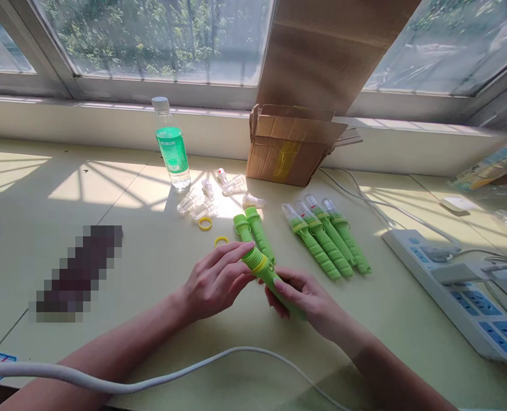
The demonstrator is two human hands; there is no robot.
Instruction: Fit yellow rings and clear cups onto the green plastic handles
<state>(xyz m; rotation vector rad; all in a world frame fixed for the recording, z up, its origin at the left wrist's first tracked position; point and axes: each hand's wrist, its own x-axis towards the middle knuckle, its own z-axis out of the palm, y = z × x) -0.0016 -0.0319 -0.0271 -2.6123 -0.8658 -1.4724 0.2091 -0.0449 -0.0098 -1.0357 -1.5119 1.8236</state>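
My right hand [307,297] is closed round a green plastic handle [274,279], its threaded end pointing up and left. A yellow ring [260,265] sits at the base of the thread. Fingers stretched out, my left hand [221,279] is at the threaded end, its fingertips at or against the side; its thumb is hidden. Just behind lie two more green handles [259,234] with bare threads. Two loose yellow rings [205,223] rest left of them. Farther back are several clear plastic caps [202,209] and small white pieces [253,201], some with red.
Several green handles with clear caps [321,240] lie at right, near a white power strip [458,297] with plugs. A water bottle [171,151] and cardboard box [289,148] stand at the back. A white cable [185,374] crosses the front. A blurred dark object [80,271] lies left.
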